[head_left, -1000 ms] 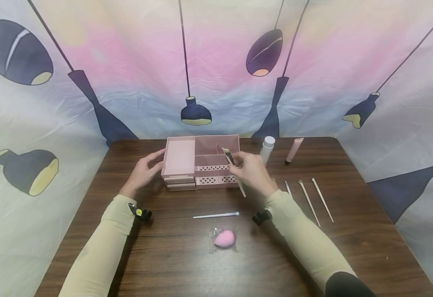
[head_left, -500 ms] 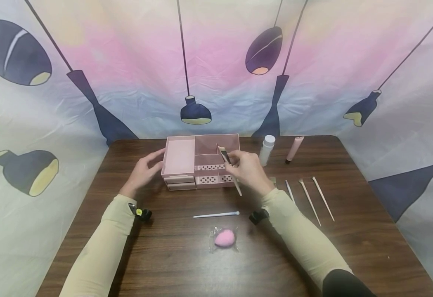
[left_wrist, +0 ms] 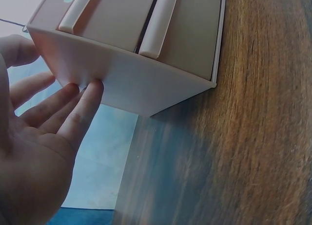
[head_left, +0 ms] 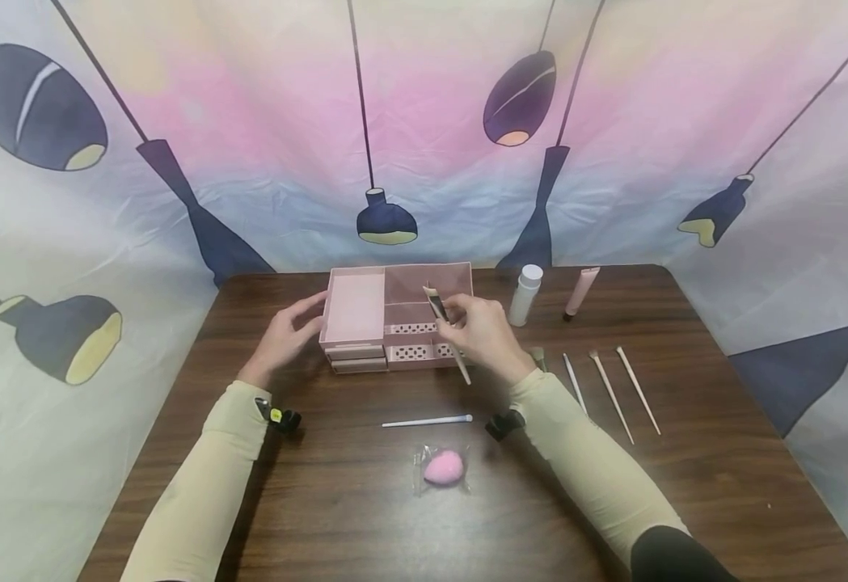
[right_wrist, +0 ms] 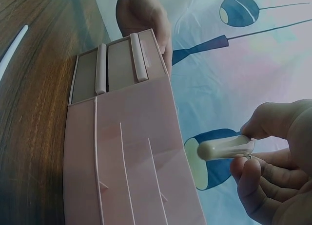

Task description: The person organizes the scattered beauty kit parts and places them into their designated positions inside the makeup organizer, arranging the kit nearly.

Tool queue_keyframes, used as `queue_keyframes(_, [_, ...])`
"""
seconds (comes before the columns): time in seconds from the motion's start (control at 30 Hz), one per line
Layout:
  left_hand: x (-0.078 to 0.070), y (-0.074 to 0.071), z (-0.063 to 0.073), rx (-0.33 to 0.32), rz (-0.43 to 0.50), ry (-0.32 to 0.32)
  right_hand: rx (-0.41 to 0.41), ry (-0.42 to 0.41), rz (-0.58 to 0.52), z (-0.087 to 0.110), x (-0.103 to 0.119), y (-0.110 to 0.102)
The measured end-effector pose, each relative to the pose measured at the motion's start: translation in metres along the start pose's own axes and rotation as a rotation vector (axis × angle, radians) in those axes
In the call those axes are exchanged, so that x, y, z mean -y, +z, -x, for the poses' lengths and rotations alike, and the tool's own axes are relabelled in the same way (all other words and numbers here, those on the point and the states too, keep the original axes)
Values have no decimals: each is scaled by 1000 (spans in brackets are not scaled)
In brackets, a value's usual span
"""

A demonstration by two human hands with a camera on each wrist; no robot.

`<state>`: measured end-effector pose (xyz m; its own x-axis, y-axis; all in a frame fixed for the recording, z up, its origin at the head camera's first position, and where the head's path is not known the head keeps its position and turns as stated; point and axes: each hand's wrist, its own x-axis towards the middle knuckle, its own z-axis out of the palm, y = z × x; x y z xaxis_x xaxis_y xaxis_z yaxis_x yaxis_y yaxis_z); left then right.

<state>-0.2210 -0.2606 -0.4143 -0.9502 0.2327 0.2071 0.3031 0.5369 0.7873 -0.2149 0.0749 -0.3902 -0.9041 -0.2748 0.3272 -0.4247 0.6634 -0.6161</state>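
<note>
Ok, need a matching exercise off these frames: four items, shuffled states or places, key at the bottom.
Column 1
1. left hand
2. right hand
3. pink sponge
4. white bottle

Column 2
A. inside a clear wrapper
B. fingertips against the side of the pink organizer
C. standing between the organizer and the pink tube
D. pinching a makeup brush

Pairs: 1-B, 2-D, 3-A, 4-C

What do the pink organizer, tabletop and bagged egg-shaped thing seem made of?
Pink organizer: probably plastic, with smooth faces and a soft sheen.
Tabletop: wood or printed laminate, satin; grain and a hazy reflection show, but not which.
Egg-shaped thing: perhaps foam, matte, judging by its dull surface; the bag looks like clear, shiny plastic film.
</note>
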Motion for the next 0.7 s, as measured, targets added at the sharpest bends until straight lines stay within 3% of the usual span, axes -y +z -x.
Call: queue_keyframes(0.7, [-4,-1,-1,6,-2,-9,-3,-68,-26,-8,10,6])
